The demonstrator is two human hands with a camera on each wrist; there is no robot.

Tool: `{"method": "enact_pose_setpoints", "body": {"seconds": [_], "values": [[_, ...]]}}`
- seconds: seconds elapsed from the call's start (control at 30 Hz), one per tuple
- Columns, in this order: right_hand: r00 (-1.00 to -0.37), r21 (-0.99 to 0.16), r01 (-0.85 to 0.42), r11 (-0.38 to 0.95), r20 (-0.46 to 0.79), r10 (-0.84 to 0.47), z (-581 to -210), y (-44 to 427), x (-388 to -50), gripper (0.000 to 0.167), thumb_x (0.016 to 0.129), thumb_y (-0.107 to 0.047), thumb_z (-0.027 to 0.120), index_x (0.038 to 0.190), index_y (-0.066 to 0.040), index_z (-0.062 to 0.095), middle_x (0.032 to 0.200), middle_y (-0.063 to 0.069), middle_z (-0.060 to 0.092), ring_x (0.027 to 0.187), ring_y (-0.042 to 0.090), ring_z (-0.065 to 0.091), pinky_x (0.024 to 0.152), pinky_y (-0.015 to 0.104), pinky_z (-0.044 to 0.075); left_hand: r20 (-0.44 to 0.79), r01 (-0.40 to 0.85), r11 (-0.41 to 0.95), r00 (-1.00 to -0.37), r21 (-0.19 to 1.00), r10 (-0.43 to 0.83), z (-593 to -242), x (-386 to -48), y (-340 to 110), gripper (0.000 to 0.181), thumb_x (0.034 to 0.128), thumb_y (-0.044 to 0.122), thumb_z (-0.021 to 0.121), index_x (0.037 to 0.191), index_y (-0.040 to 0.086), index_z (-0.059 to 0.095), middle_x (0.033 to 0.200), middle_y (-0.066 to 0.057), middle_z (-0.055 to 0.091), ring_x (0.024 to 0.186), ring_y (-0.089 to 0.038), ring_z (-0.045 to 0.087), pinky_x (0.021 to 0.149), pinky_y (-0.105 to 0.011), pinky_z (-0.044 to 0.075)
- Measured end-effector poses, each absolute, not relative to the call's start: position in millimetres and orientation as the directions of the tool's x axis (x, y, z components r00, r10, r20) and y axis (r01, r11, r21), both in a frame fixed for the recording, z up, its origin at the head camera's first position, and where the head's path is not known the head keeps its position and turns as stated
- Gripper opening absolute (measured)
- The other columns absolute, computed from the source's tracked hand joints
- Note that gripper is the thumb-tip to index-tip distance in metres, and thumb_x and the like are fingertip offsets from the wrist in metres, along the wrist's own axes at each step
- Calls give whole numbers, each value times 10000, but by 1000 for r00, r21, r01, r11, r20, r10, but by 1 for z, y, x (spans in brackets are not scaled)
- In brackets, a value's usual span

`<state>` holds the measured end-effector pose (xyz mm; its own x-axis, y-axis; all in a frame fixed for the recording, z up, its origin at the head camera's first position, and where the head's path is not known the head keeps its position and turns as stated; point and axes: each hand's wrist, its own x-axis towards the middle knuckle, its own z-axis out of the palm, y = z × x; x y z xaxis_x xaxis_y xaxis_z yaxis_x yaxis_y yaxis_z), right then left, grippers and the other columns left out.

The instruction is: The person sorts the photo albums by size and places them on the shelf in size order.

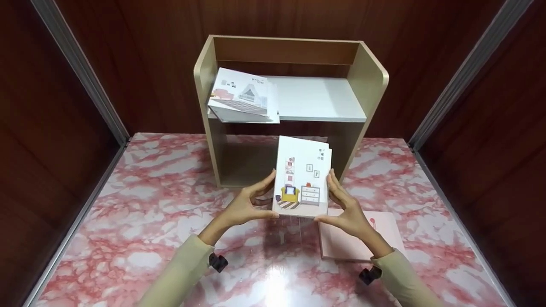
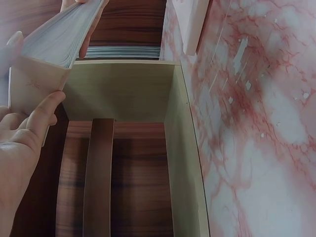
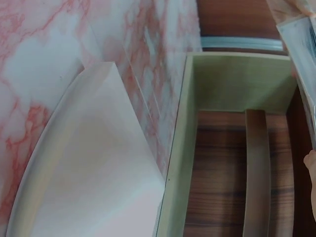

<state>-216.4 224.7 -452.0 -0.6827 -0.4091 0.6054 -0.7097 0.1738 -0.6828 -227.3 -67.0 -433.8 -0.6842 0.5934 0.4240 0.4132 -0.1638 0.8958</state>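
Both hands hold up a white booklet with a yellow armchair and a drawer chest drawn on its cover, in front of the shelf's lower opening. The left hand grips its left edge, thumb at the bottom corner; the right hand grips the right edge likewise. A second cover edge shows at its upper right. In the left wrist view the left hand supports the booklet, whose page edges show. Only part of the right hand appears in the right wrist view, beside the booklet.
Behind stands a two-level wooden shelf. White booklets lean at the left of its upper level, overhanging the front edge. A pink book lies on the red-and-white marbled table, under the right forearm. Dark wood panels surround the table.
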Motion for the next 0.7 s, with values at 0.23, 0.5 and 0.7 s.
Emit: {"method": "enact_pose_setpoints", "body": {"seconds": [0.23, 0.5, 0.7], "values": [[-685, -691, -704, 163, 601, -412, -450, 226, -216, 999, 612, 75, 799, 1411, 115, 200, 1505, 283, 30, 1388, 271, 175, 1030, 258, 352, 421, 400, -174, -691, 900, 587, -431, -227, -66, 925, 726, -85, 723, 1465, 14, 176, 1531, -136, 160, 1340, -341, 301, 963, -459, 433], [-654, -661, -735, 152, 631, -418, -450, 227, -217, 1000, 609, 88, 797, 1404, 132, 192, 1485, 327, 8, 1383, 321, 137, 1034, 286, 333, 426, 416, -164, -684, 895, 592, -429, -227, -65, 919, 737, -56, 725, 1467, 13, 171, 1537, -131, 140, 1354, -324, 280, 974, -474, 419], [-640, -638, -752, 166, 647, -415, -446, 228, -217, 1007, 594, 102, 799, 1401, 136, 199, 1477, 345, 13, 1387, 331, 123, 1030, 294, 337, 437, 426, -169, -680, 889, 589, -426, -227, -64, 909, 743, -57, 719, 1466, 12, 173, 1539, -128, 139, 1365, -297, 270, 983, -468, 414]]}}
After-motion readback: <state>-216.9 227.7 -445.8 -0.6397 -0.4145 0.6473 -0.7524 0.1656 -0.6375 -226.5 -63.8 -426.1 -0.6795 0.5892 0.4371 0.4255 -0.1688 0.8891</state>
